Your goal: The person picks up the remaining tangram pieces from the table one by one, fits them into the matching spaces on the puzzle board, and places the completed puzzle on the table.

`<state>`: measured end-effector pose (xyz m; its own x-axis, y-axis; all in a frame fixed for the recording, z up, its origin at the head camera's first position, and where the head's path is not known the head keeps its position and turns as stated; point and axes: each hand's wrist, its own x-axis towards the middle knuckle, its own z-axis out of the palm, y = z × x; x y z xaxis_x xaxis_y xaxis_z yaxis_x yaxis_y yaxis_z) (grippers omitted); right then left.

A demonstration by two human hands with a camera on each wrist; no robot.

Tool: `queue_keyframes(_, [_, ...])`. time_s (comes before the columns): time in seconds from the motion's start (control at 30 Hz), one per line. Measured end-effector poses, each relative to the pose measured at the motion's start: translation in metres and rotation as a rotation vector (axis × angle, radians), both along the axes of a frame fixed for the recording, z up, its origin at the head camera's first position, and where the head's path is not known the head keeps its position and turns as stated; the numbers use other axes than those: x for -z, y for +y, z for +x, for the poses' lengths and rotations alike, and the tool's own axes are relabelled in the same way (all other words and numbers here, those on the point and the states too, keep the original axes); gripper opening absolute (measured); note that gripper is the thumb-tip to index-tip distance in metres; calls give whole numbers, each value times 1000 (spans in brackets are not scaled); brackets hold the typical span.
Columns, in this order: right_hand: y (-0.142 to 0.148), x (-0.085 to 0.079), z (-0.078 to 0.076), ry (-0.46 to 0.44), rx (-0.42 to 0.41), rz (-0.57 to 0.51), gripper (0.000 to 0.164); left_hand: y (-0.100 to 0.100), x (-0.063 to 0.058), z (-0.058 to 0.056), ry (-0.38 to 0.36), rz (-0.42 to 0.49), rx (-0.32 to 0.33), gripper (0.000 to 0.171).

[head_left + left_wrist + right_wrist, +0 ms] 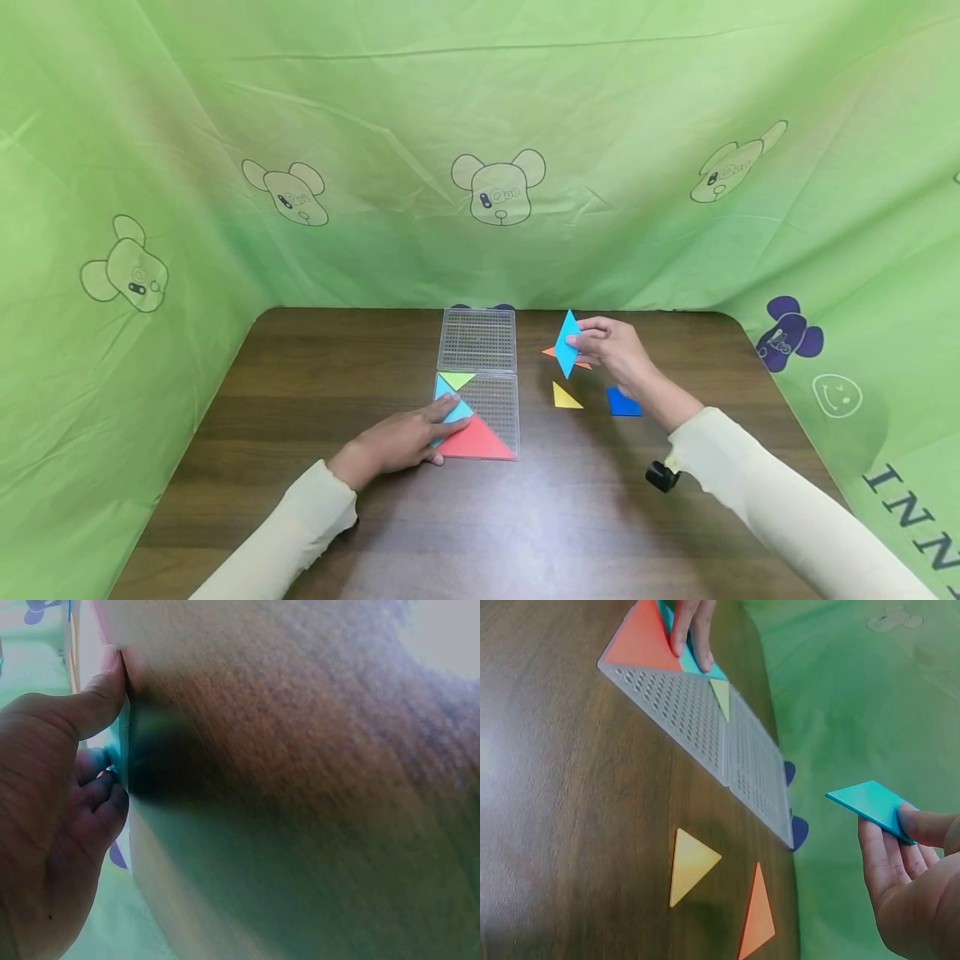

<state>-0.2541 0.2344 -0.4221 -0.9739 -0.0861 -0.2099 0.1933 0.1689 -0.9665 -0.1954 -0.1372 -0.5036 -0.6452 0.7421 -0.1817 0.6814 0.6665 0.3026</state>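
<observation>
My right hand (611,346) pinches a light blue parallelogram tile (870,801) between thumb and fingers, raised above the table. On the left, my left hand (408,437) lays its fingers on the tiles in a clear hinged case (516,421), its thumb at the near edge. Beneath those fingers is a light blue triangle (441,387), partly covered. Beside it in the case are a large red triangle (477,442) and a small light green triangle (457,380). An orange triangle (759,919) lies on the table, partly hidden behind the raised tile in the head view.
A yellow triangle (566,397) and a dark blue tile (624,402) lie right of the case on the brown table (300,375). The case's dotted lid (477,340) lies flat toward the back. Green cloth (390,108) hangs around the table.
</observation>
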Motion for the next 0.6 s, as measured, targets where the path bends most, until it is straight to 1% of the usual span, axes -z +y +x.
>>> queue_keyframes(0.3, [-14,2,-5,-7,-1,31,43,0,-2,2,-22,5,-14,71])
queue_keyframes(0.47, [-23,2,-6,-18,6,12,42,0,-1,1,-12,-2,-9,71])
queue_keyframes(0.6, [-28,4,-7,-3,-7,17,43,0,-1,1,-7,3,-2,70])
